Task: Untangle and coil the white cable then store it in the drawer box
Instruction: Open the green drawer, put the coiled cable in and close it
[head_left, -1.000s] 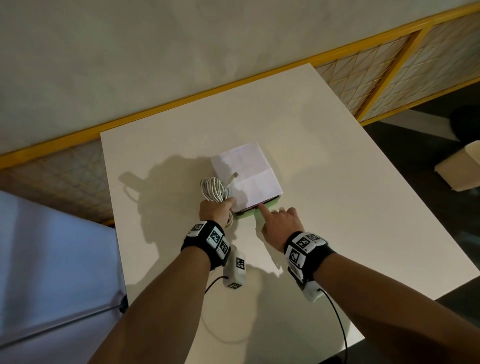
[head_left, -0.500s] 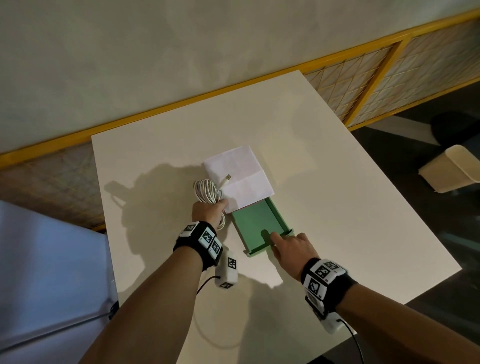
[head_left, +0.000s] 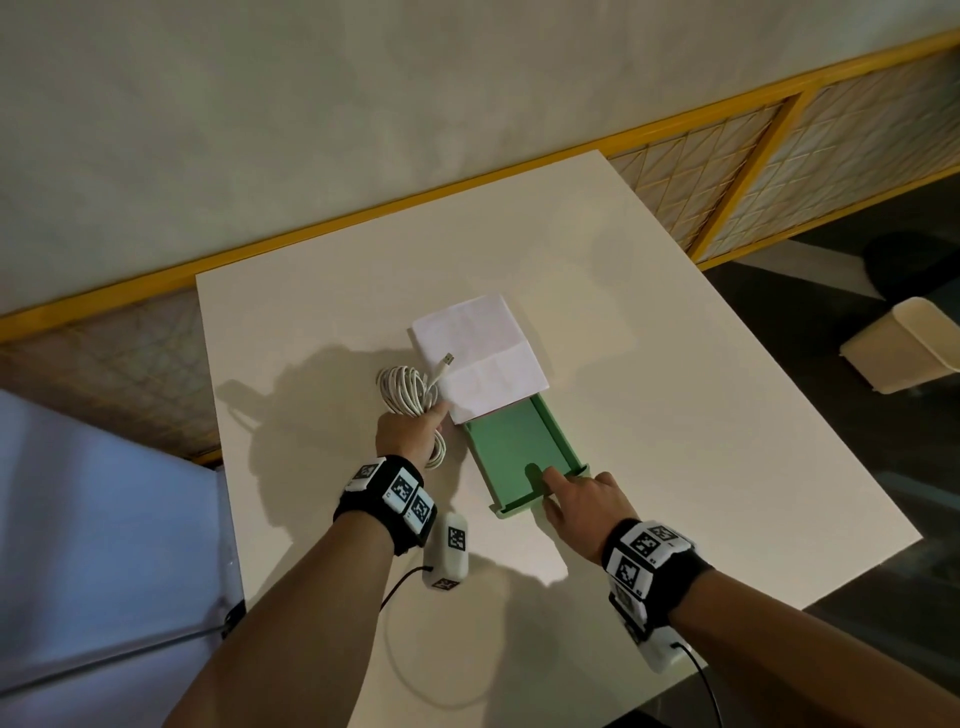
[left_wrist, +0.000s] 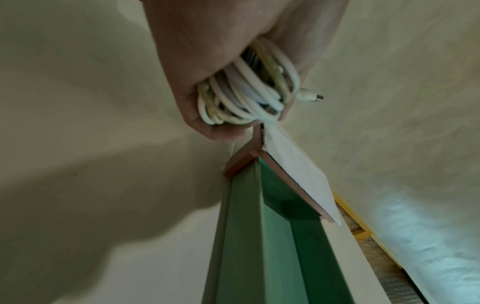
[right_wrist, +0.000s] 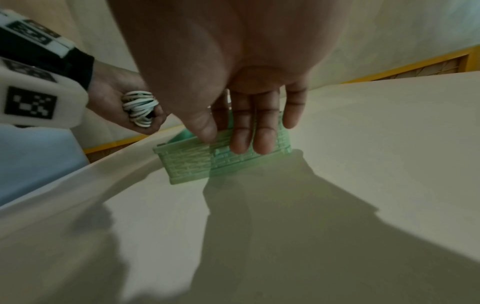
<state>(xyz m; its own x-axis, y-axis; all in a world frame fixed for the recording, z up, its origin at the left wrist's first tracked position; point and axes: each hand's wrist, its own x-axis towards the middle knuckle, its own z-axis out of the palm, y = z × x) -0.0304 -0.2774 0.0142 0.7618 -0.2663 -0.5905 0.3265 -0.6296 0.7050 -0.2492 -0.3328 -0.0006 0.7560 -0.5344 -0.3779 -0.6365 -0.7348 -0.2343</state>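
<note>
Fingers of right hand straight on green drawer front, left hand curled round coiled white cable just beside drawer; risk judged: loops springing loose on release, plug snagging white box edge.

A plain indoor room, its kind unclear. A white table stands against a bare wall with yellow-framed mesh panels.
</note>
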